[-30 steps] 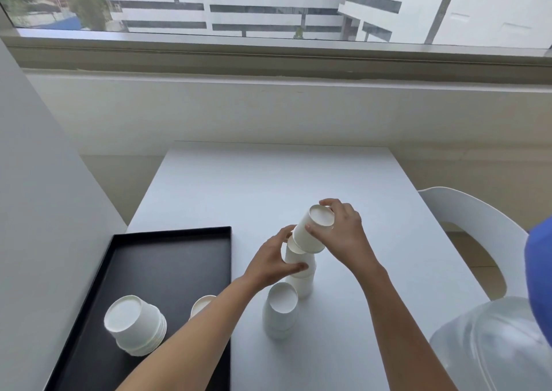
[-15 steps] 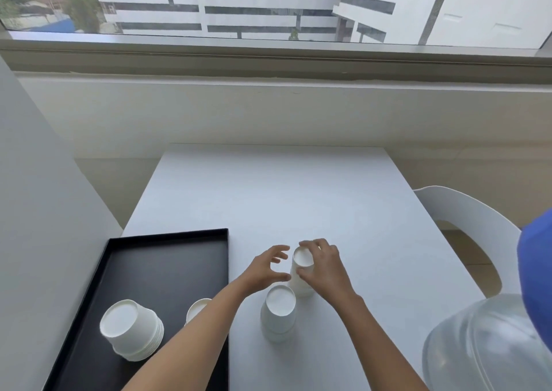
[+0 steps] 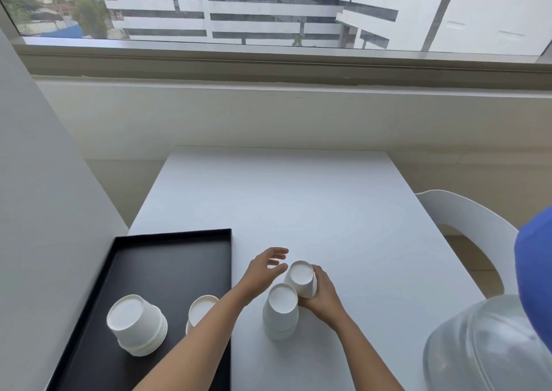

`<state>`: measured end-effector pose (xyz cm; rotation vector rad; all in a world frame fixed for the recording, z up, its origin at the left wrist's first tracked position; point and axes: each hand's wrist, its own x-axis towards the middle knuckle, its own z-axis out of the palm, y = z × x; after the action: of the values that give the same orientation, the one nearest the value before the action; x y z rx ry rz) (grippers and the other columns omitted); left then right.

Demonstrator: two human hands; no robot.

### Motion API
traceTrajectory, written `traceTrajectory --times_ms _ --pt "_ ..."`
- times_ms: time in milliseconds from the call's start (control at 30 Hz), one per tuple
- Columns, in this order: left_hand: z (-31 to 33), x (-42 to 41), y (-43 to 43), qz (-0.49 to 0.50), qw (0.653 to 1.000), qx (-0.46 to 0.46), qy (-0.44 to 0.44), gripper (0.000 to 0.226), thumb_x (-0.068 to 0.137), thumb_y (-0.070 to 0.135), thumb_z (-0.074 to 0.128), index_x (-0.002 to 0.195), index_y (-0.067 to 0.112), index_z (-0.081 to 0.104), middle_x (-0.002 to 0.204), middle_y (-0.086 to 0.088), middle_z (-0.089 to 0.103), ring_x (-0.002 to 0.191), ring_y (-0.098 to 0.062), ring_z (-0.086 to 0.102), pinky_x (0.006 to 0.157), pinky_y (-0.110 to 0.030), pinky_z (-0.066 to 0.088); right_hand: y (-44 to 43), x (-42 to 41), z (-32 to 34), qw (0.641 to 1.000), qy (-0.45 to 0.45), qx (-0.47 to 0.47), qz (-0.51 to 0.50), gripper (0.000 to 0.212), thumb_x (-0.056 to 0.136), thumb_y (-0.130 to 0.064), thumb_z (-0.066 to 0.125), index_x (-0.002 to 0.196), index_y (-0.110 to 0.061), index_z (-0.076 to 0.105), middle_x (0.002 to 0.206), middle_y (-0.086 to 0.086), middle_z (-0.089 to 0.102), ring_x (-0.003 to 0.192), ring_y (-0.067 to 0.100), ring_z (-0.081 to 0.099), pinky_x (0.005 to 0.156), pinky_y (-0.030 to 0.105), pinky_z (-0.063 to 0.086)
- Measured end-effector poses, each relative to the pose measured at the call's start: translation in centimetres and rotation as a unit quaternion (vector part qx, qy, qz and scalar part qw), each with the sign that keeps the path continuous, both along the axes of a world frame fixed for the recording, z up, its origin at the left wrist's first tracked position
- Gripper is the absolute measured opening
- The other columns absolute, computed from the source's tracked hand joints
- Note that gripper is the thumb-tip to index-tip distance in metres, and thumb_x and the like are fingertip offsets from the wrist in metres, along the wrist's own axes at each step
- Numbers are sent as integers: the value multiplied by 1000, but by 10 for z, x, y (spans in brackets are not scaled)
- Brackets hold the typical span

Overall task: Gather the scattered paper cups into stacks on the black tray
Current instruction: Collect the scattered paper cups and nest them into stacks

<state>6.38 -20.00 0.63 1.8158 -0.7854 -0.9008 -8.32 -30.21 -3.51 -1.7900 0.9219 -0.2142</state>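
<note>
free cup stack [image 3: 280, 313] beside held stack [image 3: 300, 277]

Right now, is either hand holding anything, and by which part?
The right hand grips the farther inverted cup stack by its side wall; the left hand holds nothing.

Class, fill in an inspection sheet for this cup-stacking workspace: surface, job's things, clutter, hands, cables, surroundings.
Surface: white table, with the black tray on its near left.
Job's things: upturned tray stack and tray cup on the tray, the cup partly hidden by the left arm. Off the tray, near stack stands on the table, with the held cups tilted just behind it.
Clutter: clear dome at near right.
Hands: left hand open, holding nothing; right hand grips the held cups.
Cables: nothing seen.
Surroundings: chair at right, window ahead.
</note>
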Motion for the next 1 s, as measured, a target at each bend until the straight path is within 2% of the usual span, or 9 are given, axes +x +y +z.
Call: traceTrajectory --times_ms 133,267,400,500,633,767,867,933,1000 --pt "1 -3 6 6 1000 2 -15 28 91 16 56 114 32 59 118 7 60 107 -10 57 85 -19 42 4 -3 -4 1000 -6 19 -1 67 63 -35 81 112 -37 35 109 -9 58 99 8 59 82 37 55" --pt "10 -5 12 26 999 -9 -24 29 92 12 52 116 25 61 117 6 60 103 -9 57 74 -11 41 8 -11 3 989 -80 70 -99 67 64 -33 81 112 -34 35 112 -13 58 100 1 57 72 22 48" --pt "18 -8 19 52 997 -21 -47 28 92 12 50 114 22 63 114 7 62 101 -9 58 73 -9 40 15 -15 30 969 -175 89 -151 66 70 -29 79 120 -37 37 115 -19 55 99 -8 57 75 17 44" --pt "22 -11 23 69 995 -34 -58 27 91 11 50 111 22 64 111 8 63 101 -9 59 76 -12 42 25 -17 53 963 -219 83 -134 67 68 -36 78 126 -39 43 116 -23 59 95 -14 59 73 15 48" --pt "24 -14 31 82 991 -43 -92 28 90 10 49 102 29 65 106 12 65 97 -5 60 78 -14 42 52 -21 66 980 -181 49 -64 62 59 -47 80 112 -53 48 107 -33 61 95 -11 59 70 10 50" --pt "28 -17 41 93 985 -42 -138 31 90 10 49 95 37 62 102 18 64 94 0 59 72 -9 39 73 -21 56 992 -123 -17 3 58 64 -46 78 113 -46 47 112 -27 57 101 -7 55 82 19 49" --pt "34 -23 50 104 978 -45 -177 31 91 8 48 95 34 63 102 18 65 94 -2 59 75 -7 38 78 -25 42 996 -73 -39 32 63 63 -49 74 118 -45 45 117 -27 55 107 -4 54 86 25 49" --pt "38 -27 55 106 972 -50 -204 30 91 7 49 96 32 65 101 18 65 95 -4 60 80 -13 43 78 -27 35 997 -54 -44 29 63 63 -48 74 119 -43 45 116 -25 57 106 0 55 87 29 50" --pt "43 -30 62 115 964 -58 -231 26 91 8 51 98 27 67 101 16 66 97 -7 60 87 -24 47 77 -26 32 998 -49 -48 17 63 62 -47 75 118 -43 45 114 -24 58 104 1 57 85 28 49"
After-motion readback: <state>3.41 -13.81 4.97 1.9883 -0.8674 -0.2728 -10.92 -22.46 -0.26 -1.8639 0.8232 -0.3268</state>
